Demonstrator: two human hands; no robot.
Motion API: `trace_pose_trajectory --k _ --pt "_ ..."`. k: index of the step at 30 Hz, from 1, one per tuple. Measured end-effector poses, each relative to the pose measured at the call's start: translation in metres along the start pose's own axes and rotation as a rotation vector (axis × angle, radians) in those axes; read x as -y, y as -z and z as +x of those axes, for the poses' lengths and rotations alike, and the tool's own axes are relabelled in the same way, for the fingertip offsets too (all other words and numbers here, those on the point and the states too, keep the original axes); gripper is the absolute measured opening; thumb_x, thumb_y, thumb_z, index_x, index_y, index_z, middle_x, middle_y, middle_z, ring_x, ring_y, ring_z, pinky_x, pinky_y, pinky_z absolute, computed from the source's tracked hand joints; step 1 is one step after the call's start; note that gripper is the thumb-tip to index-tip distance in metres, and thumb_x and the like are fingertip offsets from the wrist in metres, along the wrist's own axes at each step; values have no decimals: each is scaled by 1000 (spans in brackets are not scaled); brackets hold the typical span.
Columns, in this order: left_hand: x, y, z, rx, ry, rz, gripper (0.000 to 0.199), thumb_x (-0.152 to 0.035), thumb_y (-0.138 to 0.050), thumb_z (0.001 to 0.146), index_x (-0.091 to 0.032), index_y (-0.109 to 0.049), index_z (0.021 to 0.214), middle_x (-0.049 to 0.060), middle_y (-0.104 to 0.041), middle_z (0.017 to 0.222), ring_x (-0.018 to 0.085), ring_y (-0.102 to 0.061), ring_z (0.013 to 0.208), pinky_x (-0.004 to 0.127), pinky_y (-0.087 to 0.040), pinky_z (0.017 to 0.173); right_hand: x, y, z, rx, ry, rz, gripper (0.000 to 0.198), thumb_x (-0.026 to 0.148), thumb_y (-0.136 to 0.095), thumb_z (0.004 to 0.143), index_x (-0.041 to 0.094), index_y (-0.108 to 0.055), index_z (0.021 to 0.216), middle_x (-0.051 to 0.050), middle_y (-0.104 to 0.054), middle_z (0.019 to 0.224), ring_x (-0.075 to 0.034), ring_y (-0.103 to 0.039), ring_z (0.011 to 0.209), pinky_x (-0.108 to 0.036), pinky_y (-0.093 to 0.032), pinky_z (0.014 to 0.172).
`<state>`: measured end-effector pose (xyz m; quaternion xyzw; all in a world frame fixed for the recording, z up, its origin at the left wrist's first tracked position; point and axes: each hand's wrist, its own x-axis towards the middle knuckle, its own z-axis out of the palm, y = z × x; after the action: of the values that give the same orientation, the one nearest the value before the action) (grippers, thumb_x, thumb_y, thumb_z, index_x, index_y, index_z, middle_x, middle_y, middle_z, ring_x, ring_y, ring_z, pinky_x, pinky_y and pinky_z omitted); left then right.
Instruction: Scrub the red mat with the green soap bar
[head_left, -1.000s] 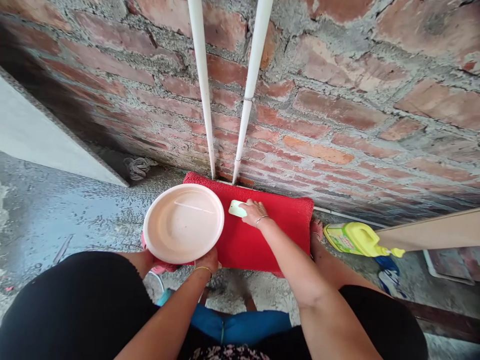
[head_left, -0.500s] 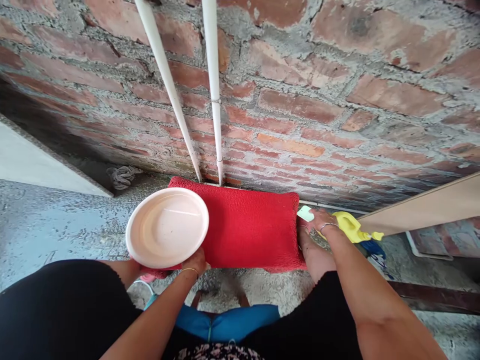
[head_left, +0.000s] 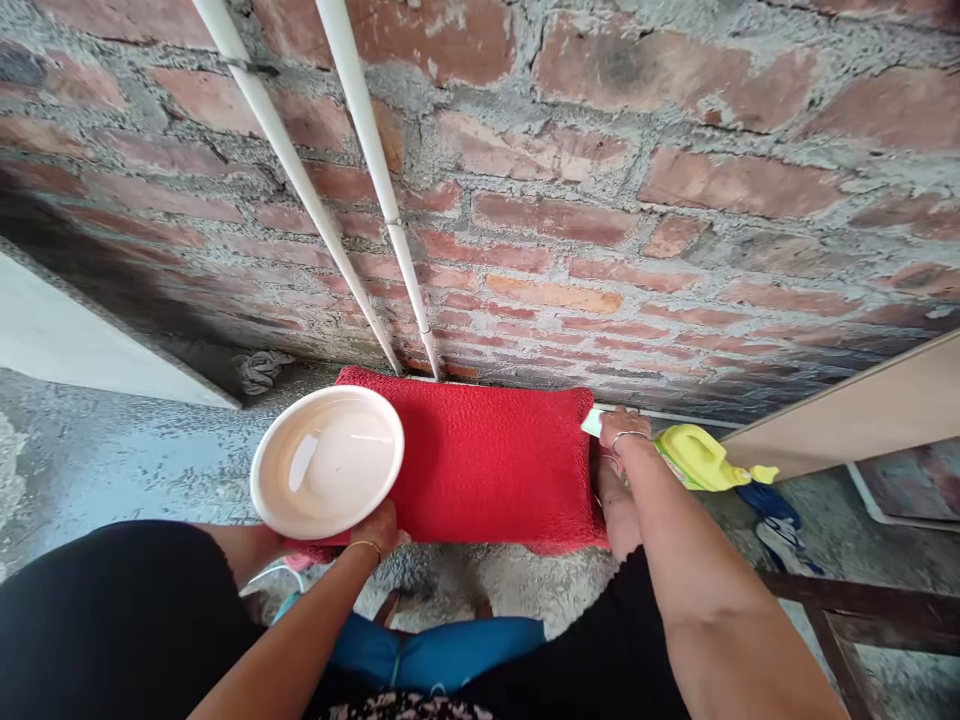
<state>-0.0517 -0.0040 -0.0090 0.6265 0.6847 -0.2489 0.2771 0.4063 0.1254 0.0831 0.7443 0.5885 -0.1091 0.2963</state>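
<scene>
A pale pink basin holding clear water stands at the left end of a red cloth-covered surface. My left hand, with a thin bangle, is closed on the basin's near right side; its fingers are partly hidden. At the cloth's far right end my right hand is closed on a flat pale green piece. What kind of thing this piece is, I cannot make out. Just right of that hand stands a yellow jug-like bottle with a spout.
Behind the cloth rises a brick wall with two white pipes. A pale slab is at the left, near a crumpled grey rag. A tan board leans right, with shoes below it.
My right hand has shifted slightly left with the pale green piece, now at the cloth's corner. The view has turned a little to the right. My left hand stays at the basin.
</scene>
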Motion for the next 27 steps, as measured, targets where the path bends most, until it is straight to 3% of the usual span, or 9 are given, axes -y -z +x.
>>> trace_pose_trajectory --k 3,6,9,13,17,20,23,27 --pt "-2 2 -10 -20 -1 -25 50 -47 -64 64 -15 -51 101 15 -62 108 27 -58 104 32 -42 86 -11 -2 -11 65 1 -2 47 30 -64 67 24 -62 114 -14 -56 115 -30 -54 107 -41 -42 83" --pt "-6 1 -22 -47 -4 -84 50 -45 -62 68 -15 -48 106 15 -58 116 27 -55 110 32 -41 88 13 -2 -26 59 146 27 49 32 -65 68 27 -60 116 -13 -55 116 -28 -56 102 -38 -42 80" --pt "-6 -5 -29 -99 4 -94 49 -40 -61 71 -12 -48 109 18 -54 120 28 -53 113 33 -40 91 69 3 -47 -71 371 12 45 31 -59 72 27 -59 117 -11 -55 113 -27 -55 101 -38 -40 82" --pt "1 -11 -30 -94 -12 -112 40 -31 -57 76 -15 -48 111 15 -51 125 25 -51 115 33 -41 93 166 14 -79 -176 653 35 41 29 -55 74 27 -60 115 -10 -54 114 -26 -51 104 -38 -36 86" --pt "12 -11 -27 -38 -87 -131 41 -28 -52 79 -15 -47 118 14 -56 121 23 -54 114 31 -42 93 255 19 -97 -175 743 90 43 29 -54 75 30 -57 117 -9 -50 120 -26 -47 109 -39 -33 90" --pt "14 -6 -25 -6 -121 -119 42 -28 -51 80 -15 -47 120 15 -55 122 24 -55 112 33 -43 91 291 18 -100 -127 762 101 45 30 -56 74 32 -56 119 -7 -49 122 -26 -47 111 -40 -32 92" --pt "9 3 -25 34 -153 -116 39 -29 -50 81 -16 -49 118 13 -57 121 24 -57 109 33 -45 89 283 12 -93 -112 765 62 44 30 -56 74 34 -56 118 -6 -50 120 -25 -48 110 -39 -32 91" --pt "-1 10 -28 58 -201 -126 41 -28 -47 83 -17 -47 123 14 -57 121 24 -56 111 34 -43 91 202 3 -77 -98 602 1 46 29 -57 73 35 -55 119 -6 -53 113 -23 -52 104 -37 -35 86"
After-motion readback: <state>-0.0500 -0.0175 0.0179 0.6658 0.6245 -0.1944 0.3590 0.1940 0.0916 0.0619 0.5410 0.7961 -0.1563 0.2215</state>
